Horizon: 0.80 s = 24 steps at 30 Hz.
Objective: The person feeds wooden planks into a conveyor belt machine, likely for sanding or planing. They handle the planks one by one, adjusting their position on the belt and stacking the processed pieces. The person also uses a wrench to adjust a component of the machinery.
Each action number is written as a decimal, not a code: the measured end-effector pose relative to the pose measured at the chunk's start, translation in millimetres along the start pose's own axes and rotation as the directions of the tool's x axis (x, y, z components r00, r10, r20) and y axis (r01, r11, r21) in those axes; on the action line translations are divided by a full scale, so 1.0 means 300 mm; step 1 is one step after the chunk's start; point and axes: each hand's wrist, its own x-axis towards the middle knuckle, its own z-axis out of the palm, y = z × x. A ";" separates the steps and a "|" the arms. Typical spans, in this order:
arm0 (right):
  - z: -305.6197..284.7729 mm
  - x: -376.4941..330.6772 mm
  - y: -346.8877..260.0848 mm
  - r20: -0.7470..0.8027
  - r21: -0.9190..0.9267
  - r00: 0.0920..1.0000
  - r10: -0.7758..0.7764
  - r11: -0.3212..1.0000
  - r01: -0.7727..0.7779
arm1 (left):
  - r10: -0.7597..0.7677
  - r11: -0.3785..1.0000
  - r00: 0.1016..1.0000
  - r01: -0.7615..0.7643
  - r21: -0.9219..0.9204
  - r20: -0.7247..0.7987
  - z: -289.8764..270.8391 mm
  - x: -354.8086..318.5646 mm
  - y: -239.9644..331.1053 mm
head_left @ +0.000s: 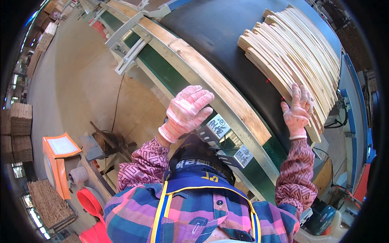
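Note:
A wide row of long, pale wooden strips [298,48] lies side by side on a black conveyor belt [227,44], with uneven ends. My right hand [298,111], in a pink and white knit glove, rests on the near ends of the strips. Its fingers are stretched out over the wood, not wrapped round it. My left hand [186,111], gloved alike, is beside the metal rail [178,50] at the belt's near side. Its fingers are extended with the thumb apart, and nothing shows in it. Small red light spots fall near the strips' edge.
A flat wooden board [227,87] runs along the rail. Two small metal boxes with handwriting, one a switch box [219,126], sit just before my body. A metal bracket [131,54] juts out at upper left. An orange stand [58,162] and a red bucket [89,201] are at lower left.

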 end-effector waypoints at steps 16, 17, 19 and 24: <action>-0.038 -0.406 -0.051 0.909 0.386 0.390 0.144 -0.645 -0.660 | -0.025 0.998 0.999 0.024 -0.051 -0.023 -0.001 -0.061 -0.035; -0.143 -0.325 -0.113 0.888 0.401 0.437 0.142 -0.702 -0.589 | -0.020 0.998 0.999 0.018 -0.057 -0.027 0.002 -0.057 -0.034; -0.240 -0.234 -0.179 0.808 0.464 0.577 0.119 -0.734 -0.497 | 0.008 0.998 0.999 -0.010 -0.057 -0.037 0.003 -0.045 -0.030; -0.257 -0.217 -0.139 0.759 0.617 0.650 -0.039 -0.276 -0.737 | 0.055 0.996 0.997 -0.058 -0.071 -0.045 0.009 -0.018 -0.028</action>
